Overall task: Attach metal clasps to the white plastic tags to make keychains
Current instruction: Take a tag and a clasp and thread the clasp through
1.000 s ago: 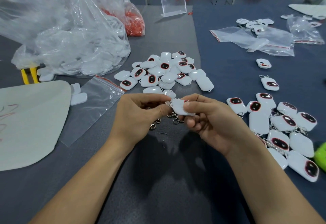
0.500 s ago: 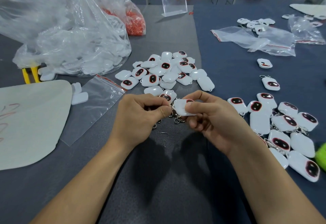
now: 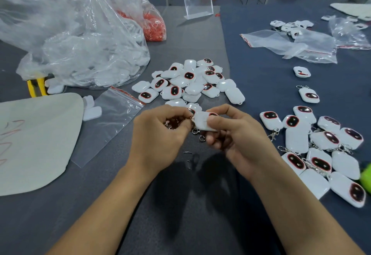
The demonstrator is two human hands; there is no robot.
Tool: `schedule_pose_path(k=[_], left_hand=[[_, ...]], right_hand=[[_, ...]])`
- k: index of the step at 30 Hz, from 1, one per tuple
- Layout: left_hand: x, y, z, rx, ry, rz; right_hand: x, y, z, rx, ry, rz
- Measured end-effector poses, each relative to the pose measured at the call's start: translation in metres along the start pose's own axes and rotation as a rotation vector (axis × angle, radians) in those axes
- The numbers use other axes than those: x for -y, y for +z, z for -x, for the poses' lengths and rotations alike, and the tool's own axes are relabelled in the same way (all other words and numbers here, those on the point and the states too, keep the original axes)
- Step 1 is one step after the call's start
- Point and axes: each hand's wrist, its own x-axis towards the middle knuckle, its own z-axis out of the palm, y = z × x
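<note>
Right hand (image 3: 234,134) pinches tag (image 3: 202,123) (left hand (image 3: 158,134) at clasp (image 3: 192,118)).

**One head-worn camera**

The only view rides on the person's head, wide-angle, facing forward and down over the grey table (image 3: 196,39). The left hand (image 3: 158,140) and right hand (image 3: 239,140) sit close, mid-frame, forearms running off the bottom edge.

Both forearms angle in from bottom, hands meet mid-frame. Left hand (image 3: 158,134) fingers curled, pinching clasp (image 3: 192,118). Right hand (image 3: 236,140) thumb and forefinger grip tag (image 3: 200,121).
</note>
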Motion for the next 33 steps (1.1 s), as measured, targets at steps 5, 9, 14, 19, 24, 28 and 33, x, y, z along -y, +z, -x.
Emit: schedule_pose_path(k=[5, 9, 14, 19, 24, 28, 33], left_hand=[[-0.004, 0.003, -0.003, 0.128, -0.413, 0.610], [-0.005, 0.004, -0.004, 0.148, -0.415, 0.601], [0.003, -0.004, -0.004, 0.147, 0.079, 0.070], [0.007, -0.008, -0.004, 0.138, 0.378, -0.272], [0.002, -0.001, -0.004, 0.156, -0.194, 0.306], [-0.003, 0.004, -0.004, 0.231, -0.338, 0.543], [0.003, 0.003, -0.002, 0.166, -0.148, 0.214]], right_hand=[[0.002, -0.004, -0.002, 0.053, 0.052, -0.093], [0.001, -0.005, -0.001, 0.043, 0.022, -0.086], [-0.001, 0.001, 0.002, -0.025, -0.042, -0.062], [-0.003, 0.006, 0.005, -0.058, -0.098, 0.042], [0.003, 0.002, 0.003, 0.000, -0.026, -0.101], [0.002, 0.000, 0.002, 0.025, 0.013, -0.140], [-0.003, 0.002, 0.003, -0.077, -0.141, 0.020]])
